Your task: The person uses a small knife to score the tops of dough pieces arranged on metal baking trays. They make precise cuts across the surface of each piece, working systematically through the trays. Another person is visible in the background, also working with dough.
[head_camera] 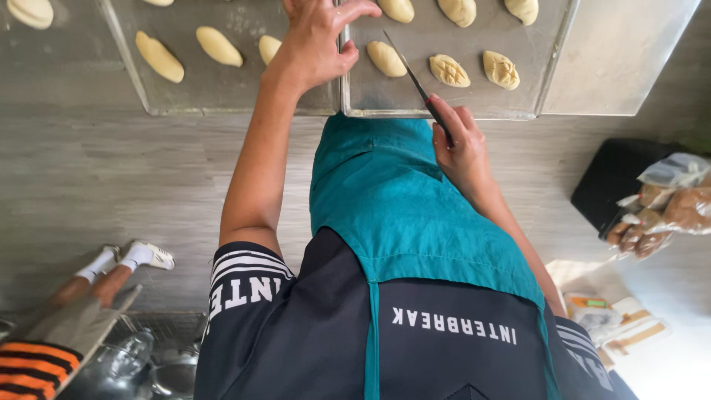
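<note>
A: Over the right tray [444,110], at twelve o'clock from the teal apron [400,200]: right hand [461,144] clamped round the dark handle of a knife [415,80], thin blade pointing toward eleven o'clock.

B: And the tip?

A: Just beside a smooth dough piece [386,58]. Cannot tell whether touching. At three o'clock from it, two scored pieces [449,70], already cross-hatched.

B: Feel of the dough?

A: Probably soft, light and a bit tacky; likely to dent or drag under a heavy blade. Best handled by the ends or from underneath, not pinched on the cut top. Knife stiff, sharp and light; handle only, well back from the edge.

B: Left hand [318,41]?

A: Set on the raised rims where the right tray meets the left tray [222,106], fingers bent, thumb out. Cannot tell whether gripping or merely resting.

B: Edges to mind?

A: Thin upright metal rims all round both trays, near rim right against the apron. Trays seemingly rigid but smooth, so liable to slide on the steel desk [629,59].

B: Room?

A: Bare tray sheet at six o'clock from the dough row. Desk open toward three o'clock. Lower down, another person's white shoes [144,255] on the floor at eight o'clock, bagged bread [666,211] at four o'clock, both well apart from the blade.
</note>
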